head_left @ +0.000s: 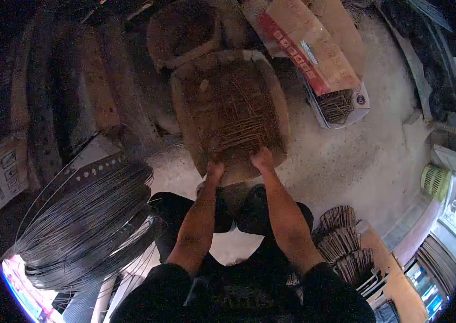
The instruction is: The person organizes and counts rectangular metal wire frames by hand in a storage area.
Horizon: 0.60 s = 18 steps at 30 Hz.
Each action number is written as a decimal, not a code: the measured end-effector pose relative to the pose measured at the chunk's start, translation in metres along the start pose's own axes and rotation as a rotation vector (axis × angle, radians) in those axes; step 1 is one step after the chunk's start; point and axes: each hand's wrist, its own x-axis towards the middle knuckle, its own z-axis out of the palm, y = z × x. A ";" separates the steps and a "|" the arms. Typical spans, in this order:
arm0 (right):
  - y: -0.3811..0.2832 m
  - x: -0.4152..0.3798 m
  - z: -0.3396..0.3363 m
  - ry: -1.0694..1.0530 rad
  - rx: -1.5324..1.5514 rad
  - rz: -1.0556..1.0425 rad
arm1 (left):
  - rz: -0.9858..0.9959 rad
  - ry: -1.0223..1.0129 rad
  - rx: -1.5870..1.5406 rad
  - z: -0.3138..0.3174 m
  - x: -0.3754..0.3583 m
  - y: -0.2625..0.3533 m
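Observation:
A worn, open cardboard box [187,134] lies before me, with thin brown metal rods [241,116] spread in its middle and near part. My left hand [215,169] is curled at the box's near left corner. Further right, my right hand [262,160] is also closed, just inside the near edge and close to the rod ends. Dim light hides the fingers of both hands, so I cannot make out what is in them. Between the hands shows the box's brown near side.
A large coil of dark wire [90,220] stands at left. Tied bundles of short rods [341,237] sit at lower right. Beyond are a white box of rods [338,110] under a cardboard flap [314,46], a round container [182,32], and a yellow-green basket [435,182].

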 end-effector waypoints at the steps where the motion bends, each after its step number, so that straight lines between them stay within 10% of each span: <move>1: 0.000 -0.001 0.005 0.016 0.106 0.008 | 0.045 -0.023 0.077 0.000 -0.005 -0.004; 10: -0.089 -0.171 -0.169 0.481 0.505 -0.178 | 0.672 -0.500 0.821 0.074 -0.201 -0.047; 13: -0.101 -0.231 -0.218 0.444 1.413 -0.194 | 1.016 -0.303 1.512 0.129 -0.343 -0.067; 18: -0.148 -0.354 -0.334 0.678 1.109 -0.096 | 1.212 -0.398 1.568 0.213 -0.545 -0.133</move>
